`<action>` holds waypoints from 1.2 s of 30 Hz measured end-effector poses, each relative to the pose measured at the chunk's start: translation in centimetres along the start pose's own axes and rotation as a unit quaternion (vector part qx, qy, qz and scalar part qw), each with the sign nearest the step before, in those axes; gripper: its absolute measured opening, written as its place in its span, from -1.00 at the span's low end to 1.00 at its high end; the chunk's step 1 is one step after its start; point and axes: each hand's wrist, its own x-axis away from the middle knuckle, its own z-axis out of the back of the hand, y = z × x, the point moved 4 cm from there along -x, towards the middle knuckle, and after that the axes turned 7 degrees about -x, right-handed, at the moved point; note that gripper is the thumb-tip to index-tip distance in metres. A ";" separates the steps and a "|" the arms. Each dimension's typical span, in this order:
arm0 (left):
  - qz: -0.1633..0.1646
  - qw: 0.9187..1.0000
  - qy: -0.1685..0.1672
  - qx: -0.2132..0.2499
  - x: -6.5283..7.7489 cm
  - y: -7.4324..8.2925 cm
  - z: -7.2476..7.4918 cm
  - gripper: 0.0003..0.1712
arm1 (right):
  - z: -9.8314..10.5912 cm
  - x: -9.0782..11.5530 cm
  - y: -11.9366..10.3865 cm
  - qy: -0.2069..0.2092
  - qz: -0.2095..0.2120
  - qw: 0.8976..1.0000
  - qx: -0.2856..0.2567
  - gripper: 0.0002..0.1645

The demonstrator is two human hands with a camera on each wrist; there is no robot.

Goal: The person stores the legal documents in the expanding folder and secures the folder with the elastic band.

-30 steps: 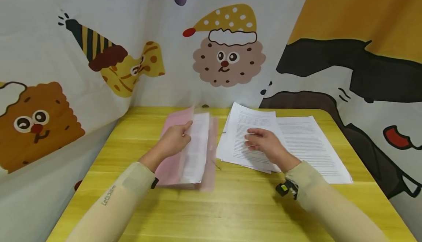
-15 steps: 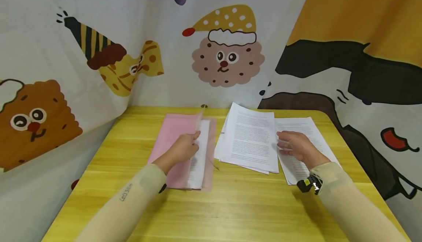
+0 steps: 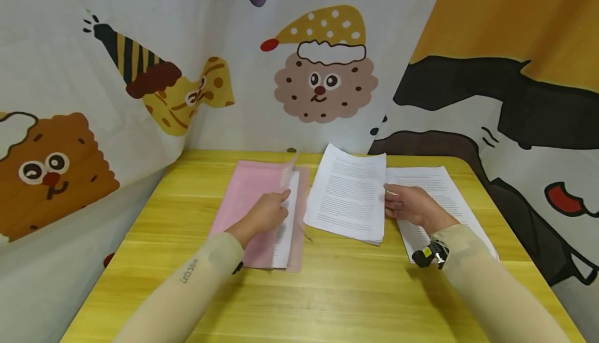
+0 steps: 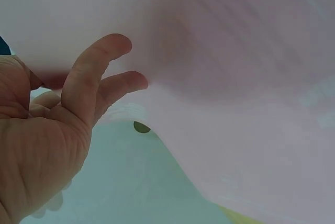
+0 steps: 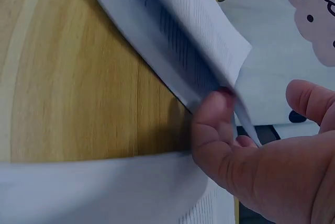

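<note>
On the table's left lies a pink translucent folder (image 3: 250, 187) with white printed sheets (image 3: 284, 239) inside. My left hand (image 3: 267, 211) pinches the free edge of its cover, which stands slightly raised. Seen from the left wrist, the pink cover (image 4: 235, 130) fills much of the view, with two fingers standing apart from it. In the middle is a stack of printed paper (image 3: 348, 192). My right hand (image 3: 412, 205) touches the stack's right edge with its fingers. In the right wrist view, the stack's upper sheets (image 5: 196, 30) bow apart at the fingertips, and the thumb stands away.
Another pile of printed paper (image 3: 440, 192) lies on the right, partly under my right hand. A thin wire-like prong (image 3: 306, 235) sticks out beside the folder. The yellow wood table (image 3: 337, 296) meets a cartoon-printed curtain (image 3: 224, 21) at the back.
My right hand went right off the stack, then back against its right edge; the stack has shifted slightly left and its sheets look more even. My left hand moved right, lowering the pink cover over the sheets.
</note>
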 end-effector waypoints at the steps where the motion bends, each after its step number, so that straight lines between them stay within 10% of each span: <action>1: 0.001 1.000 0.000 -0.002 0.0 0.0 -0.1 -0.21 | -0.1 -0.1 0.0 0.004 0.000 1.000 0.000 -0.03; 12: 0.005 1.000 0.002 0.011 0.1 0.1 0.0 -0.21 | -2.7 -0.5 -0.7 0.046 0.044 0.992 0.112 -0.08; 20: 0.010 1.000 0.003 0.001 0.1 0.1 0.0 -0.21 | -3.7 -0.7 -0.5 0.002 0.012 0.999 0.040 0.14; 27: 0.008 1.000 0.006 0.009 0.2 0.0 -0.1 -0.21 | -5.0 -2.2 0.1 -0.017 0.021 0.999 0.021 -0.06; 36: 0.009 1.000 0.009 0.013 0.4 0.1 0.2 -0.22 | -6.1 -2.4 -0.9 0.060 0.171 0.976 0.124 0.17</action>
